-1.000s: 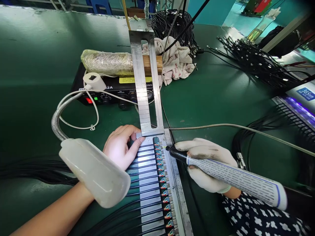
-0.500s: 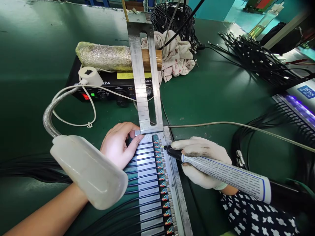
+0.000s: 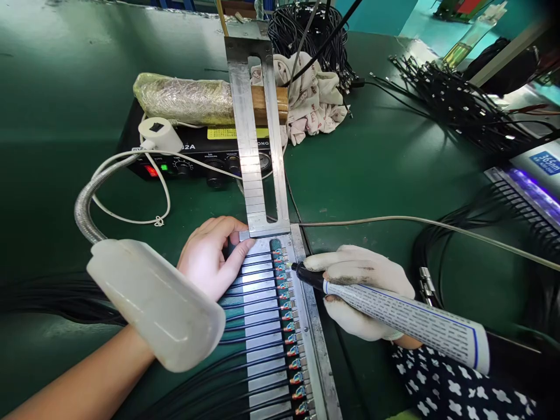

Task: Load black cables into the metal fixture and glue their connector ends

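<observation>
My bare left hand [image 3: 210, 256] rests on the top left of a metal fixture [image 3: 266, 326] that holds several black cables with small connector ends in a row; its fingers curl over the upper cables. My gloved right hand [image 3: 363, 291] grips a pen-shaped dispensing tool [image 3: 394, 312] with a white printed sleeve. The tool's black tip [image 3: 294, 266] sits at the connector ends [image 3: 282, 274] near the top of the row. A white lamp head [image 3: 157, 303] on a gooseneck covers part of my left forearm.
A slotted metal bar [image 3: 254, 134] runs up from the fixture. Behind it stand a black control box [image 3: 192, 160], a wrapped roll [image 3: 184, 99] and a cloth [image 3: 315, 99]. Black cable bundles [image 3: 450, 105] lie at the right, by a purple-lit unit [image 3: 529, 189].
The tool tip has shifted slightly down the connector row. My left hand has stayed in place on the fixture. The view itself moved a little.
</observation>
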A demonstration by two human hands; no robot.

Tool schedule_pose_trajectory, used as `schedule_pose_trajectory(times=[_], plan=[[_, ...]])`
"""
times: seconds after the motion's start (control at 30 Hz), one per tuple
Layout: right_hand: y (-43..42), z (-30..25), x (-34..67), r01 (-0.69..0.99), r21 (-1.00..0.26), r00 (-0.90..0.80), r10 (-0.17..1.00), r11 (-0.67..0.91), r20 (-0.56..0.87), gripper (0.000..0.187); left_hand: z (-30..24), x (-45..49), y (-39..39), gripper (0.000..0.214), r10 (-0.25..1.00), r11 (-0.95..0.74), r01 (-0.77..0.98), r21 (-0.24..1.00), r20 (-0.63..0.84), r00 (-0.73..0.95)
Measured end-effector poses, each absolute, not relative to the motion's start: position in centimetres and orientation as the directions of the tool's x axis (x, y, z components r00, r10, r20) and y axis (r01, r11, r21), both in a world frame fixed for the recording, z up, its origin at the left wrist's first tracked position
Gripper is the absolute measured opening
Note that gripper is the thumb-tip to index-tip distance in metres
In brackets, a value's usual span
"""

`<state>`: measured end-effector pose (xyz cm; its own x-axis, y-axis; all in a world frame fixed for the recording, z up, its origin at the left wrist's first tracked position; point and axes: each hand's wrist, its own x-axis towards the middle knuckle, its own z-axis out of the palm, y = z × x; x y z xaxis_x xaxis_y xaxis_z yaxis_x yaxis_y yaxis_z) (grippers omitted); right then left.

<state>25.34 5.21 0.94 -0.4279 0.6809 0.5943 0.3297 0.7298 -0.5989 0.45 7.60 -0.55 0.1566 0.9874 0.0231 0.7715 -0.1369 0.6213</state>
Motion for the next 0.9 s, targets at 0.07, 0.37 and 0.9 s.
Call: schedule_pose_trajectory(times=[0.07, 0.37, 0.9], plan=[[5.19, 1.0, 25.39, 0.333, -0.597, -0.431, 0.681, 0.73, 0.593, 0.012, -0.55, 0.49, 7.63, 0.028, 0.987, -0.138, 0.772, 0.62, 0.026, 0.156], [5.28, 1.25, 25.42, 0.341, -0.566, -0.44, 0.659, 0.751, 0.61, 0.011, -0.5, 0.52, 7.69, 0.028, 0.988, -0.133, 0.777, 0.615, 0.023, 0.151], [5.24, 1.08, 25.43, 0.334, -0.581, -0.429, 0.669, 0.742, 0.607, 0.014, -0.36, 0.36, 7.6, 0.029, 0.989, -0.113, 0.78, 0.616, -0.002, 0.145]])
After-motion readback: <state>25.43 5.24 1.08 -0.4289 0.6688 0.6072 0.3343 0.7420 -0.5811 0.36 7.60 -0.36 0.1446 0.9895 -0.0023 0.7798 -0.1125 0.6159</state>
